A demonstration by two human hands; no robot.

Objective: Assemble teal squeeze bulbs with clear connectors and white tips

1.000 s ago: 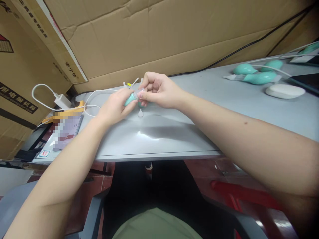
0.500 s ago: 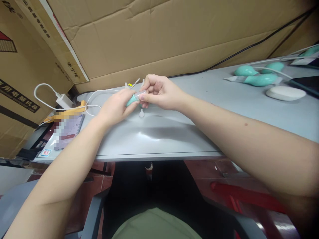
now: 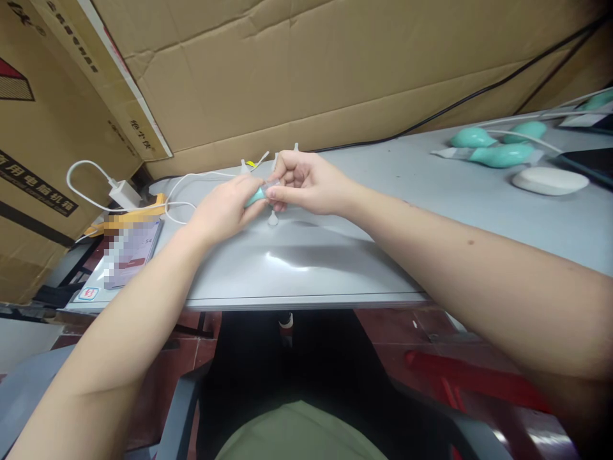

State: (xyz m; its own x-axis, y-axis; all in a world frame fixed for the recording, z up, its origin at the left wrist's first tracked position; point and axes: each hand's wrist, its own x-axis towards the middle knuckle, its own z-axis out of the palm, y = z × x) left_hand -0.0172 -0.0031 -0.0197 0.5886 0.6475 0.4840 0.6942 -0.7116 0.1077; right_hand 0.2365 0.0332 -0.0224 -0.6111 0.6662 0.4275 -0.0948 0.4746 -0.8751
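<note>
My left hand [image 3: 224, 207] is closed round a small teal rubber bulb [image 3: 255, 196], of which only the tip shows. My right hand [image 3: 306, 182] pinches a small clear tip [image 3: 271, 185] against the bulb's end, fingers curled. Both hands meet above the grey table [image 3: 335, 255]. A loose clear cone-shaped tip [image 3: 272, 219] stands on the table just below them. More clear tips [image 3: 245, 166] stand behind the hands.
A phone [image 3: 131, 250] lies at the table's left edge, with a white charger and cable [image 3: 123, 191] behind it. Several teal bulbs [image 3: 498, 153] and a white oval object [image 3: 550, 180] lie at the far right. Cardboard boxes [image 3: 287, 70] wall in the back and left.
My two hands have pressed closer together, so less of the teal bulb shows. The clear tip has gone further onto the bulb's end.
</note>
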